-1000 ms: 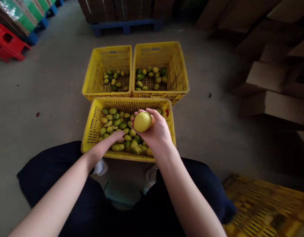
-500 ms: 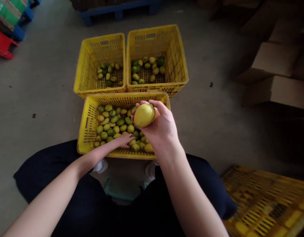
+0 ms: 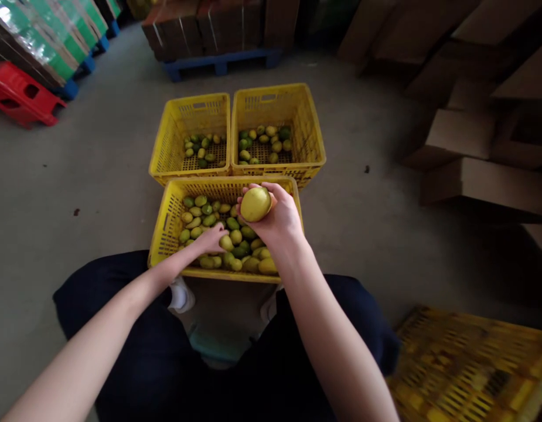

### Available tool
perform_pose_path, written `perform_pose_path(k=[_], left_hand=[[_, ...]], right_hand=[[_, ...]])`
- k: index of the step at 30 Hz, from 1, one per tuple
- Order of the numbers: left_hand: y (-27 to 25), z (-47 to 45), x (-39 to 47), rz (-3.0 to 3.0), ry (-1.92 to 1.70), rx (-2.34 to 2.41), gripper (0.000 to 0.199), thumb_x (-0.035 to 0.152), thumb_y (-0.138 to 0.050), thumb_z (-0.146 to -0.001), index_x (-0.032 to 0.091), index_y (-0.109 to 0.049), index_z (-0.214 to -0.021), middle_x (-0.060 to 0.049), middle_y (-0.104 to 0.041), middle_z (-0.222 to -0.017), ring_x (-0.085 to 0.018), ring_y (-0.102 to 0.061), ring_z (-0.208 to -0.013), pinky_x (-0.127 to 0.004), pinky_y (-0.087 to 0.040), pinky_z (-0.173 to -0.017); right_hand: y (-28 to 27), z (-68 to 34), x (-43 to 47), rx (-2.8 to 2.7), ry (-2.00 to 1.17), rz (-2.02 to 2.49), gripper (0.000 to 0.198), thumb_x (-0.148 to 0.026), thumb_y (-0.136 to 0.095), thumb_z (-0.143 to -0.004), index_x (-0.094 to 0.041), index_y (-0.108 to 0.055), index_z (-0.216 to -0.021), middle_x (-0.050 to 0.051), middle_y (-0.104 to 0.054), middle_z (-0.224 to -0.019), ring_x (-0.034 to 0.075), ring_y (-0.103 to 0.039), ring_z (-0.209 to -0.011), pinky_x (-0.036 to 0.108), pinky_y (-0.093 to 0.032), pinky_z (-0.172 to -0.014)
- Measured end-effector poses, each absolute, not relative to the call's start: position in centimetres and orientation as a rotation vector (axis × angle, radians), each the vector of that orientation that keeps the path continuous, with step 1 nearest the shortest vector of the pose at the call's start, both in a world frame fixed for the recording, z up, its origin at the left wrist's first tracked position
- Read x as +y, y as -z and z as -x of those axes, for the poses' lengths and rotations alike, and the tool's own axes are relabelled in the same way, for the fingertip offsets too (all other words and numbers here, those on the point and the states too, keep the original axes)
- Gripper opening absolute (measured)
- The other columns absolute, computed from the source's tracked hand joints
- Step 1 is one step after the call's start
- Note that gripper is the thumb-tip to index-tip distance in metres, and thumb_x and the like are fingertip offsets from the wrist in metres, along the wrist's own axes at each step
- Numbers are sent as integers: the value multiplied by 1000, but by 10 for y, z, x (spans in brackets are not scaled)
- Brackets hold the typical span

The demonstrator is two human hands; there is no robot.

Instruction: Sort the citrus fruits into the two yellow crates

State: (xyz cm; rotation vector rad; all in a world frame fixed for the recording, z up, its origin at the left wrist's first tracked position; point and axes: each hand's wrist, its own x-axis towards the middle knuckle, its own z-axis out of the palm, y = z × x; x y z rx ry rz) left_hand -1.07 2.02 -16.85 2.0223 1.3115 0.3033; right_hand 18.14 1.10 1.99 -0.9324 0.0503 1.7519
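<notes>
Left hand (image 3: 211,239) is shifting toward front crate's (image 3: 169,223) left edge, pinching a small fruit (image 3: 226,243); right hand (image 3: 280,218) is cupping a large fruit (image 3: 255,204) above. Many fruits (image 3: 232,223) are remaining inside; rear crates (image 3: 312,132) are holding few.

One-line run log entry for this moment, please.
right hand: holds yellow-green fruit | left hand: at another fruit in near crate | far crates: fewer fruits

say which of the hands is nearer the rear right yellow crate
Right. The right hand holds a yellow-green fruit just on the near side of the rear right crate; the left hand is farther off, among other fruits in the front crate.
</notes>
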Motion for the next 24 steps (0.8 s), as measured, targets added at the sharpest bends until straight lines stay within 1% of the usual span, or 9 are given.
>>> perform_pose_path(k=[3, 6, 8, 9, 11, 13, 16, 19, 24], left_hand=[[130, 15, 43, -1942, -425, 1395, 54, 38, -85, -52, 18, -64, -98, -7, -60, -104, -25, -59, -97, -41, -48, -91], [73, 18, 48, -1574, -665, 1309, 58, 46, -83, -57, 17, -60, -101, -6, -65, -99, -21, -62, -90, -36, -52, -83], [39, 18, 41, -1321, -837, 1175, 60, 48, -80, -62, 18, -58, -109, -5, -67, -102, -16, -65, -82, -29, -53, -76], [26, 16, 36, -1204, -890, 1130, 62, 51, -77, -66, 20, -56, -116, -4, -68, -100, -13, -64, -72, -27, -53, -70], [9, 10, 27, -991, -872, 1077, 60, 61, -63, -75, 20, -57, -119, -2, -69, -82, -9, -58, -51, -23, -50, -54], [2, 2, 21, -794, -831, 1042, 62, 69, -46, -81, 16, -64, -107, -1, -65, -63, -9, -51, -41, -21, -45, -45], [-6, -12, 22, -668, -810, 997, 70, 71, -28, -86, 13, -66, -83, -2, -59, -48, -8, -43, -33, -20, -36, -37], [-18, -19, 29, -705, -830, 983, 76, 76, -21, -84, 13, -62, -67, -1, -51, -38, -6, -34, -27, -20, -28, -34], [-34, -13, 32, -798, -896, 948, 78, 80, -18, -81, 15, -57, -61, -1, -48, -36, -6, -34, -28, -21, -34, -39]], right_hand=[[-23, -185, 9, 31, -1761, 906, 16, -28, -48, -78, -18, -60, -75, 2, -65, -67, 16, -60, -64, 31, -53, -62], [-23, -186, 8, -10, -1784, 865, 16, -30, -50, -75, -18, -60, -79, 3, -65, -70, 18, -61, -65, 33, -54, -62], [-21, -184, 8, -33, -1789, 860, 15, -28, -52, -72, -17, -59, -80, 4, -65, -71, 18, -61, -64, 34, -55, -62], [-19, -182, 8, -47, -1795, 867, 16, -27, -53, -70, -17, -59, -80, 4, -65, -71, 18, -61, -64, 34, -55, -62], [-17, -177, 8, -88, -1827, 874, 19, -27, -54, -67, -17, -60, -82, 5, -66, -72, 19, -62, -65, 35, -56, -62], [-16, -173, 7, -159, -1890, 859, 23, -28, -56, -65, -15, -61, -84, 8, -67, -75, 21, -64, -67, 35, -57, -62], [-16, -168, 6, -286, -1954, 807, 29, -29, -60, -65, -14, -62, -89, 8, -69, -77, 21, -65, -68, 33, -58, -60], [-17, -167, 6, -364, -1933, 759, 28, -26, -58, -66, -18, -62, -92, 5, -69, -76, 22, -66, -71, 33, -59, -57], [-16, -168, 8, -386, -1868, 730, 24, -23, -58, -66, -17, -64, -88, 5, -71, -75, 21, -67, -68, 34, -61, -59]])
